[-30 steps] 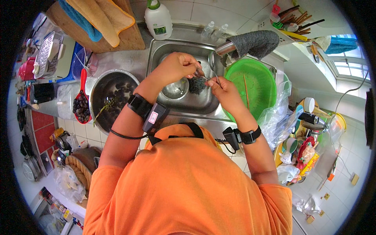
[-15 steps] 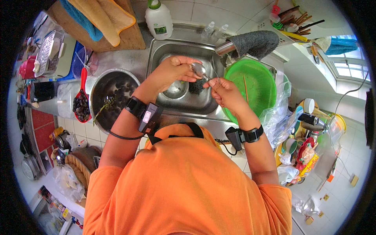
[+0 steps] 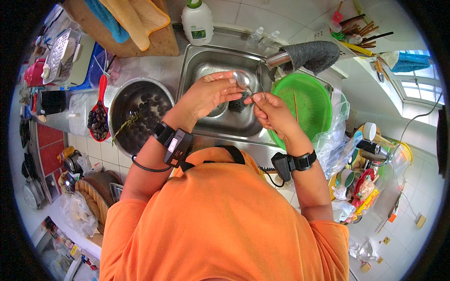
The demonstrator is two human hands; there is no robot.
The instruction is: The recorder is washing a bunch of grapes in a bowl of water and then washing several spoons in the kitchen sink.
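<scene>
Over the sink (image 3: 194,61) I hold a metal spoon (image 3: 241,78) between both hands. My right hand (image 3: 273,111) pinches its handle, with the thumb on top. The fingers of my left hand (image 3: 211,96) are closed at the edge of the spoon's bowl, index finger behind it. Beside the right fingers runs a thin shiny strip (image 3: 262,79); whether it is another utensil's handle or a trickle of water I cannot tell. Beneath the hands lie a dark scrubbing pad (image 3: 238,104) and a round metal dish (image 3: 218,111), mostly hidden by my left hand.
Right of the sink stands a green basin (image 3: 309,103) with a thin stick in it. A grey cloth (image 3: 314,54) covers the tap. On the left are a steel pot (image 3: 157,86) of dark round pieces in water and a red strainer ladle (image 3: 101,93). A white jug (image 3: 197,23) stands behind.
The whole view has shifted slightly. My left wrist has dropped a little toward me, and its fingers sit slightly differently at the spoon's bowl. The right hand keeps its grip on the handle.
</scene>
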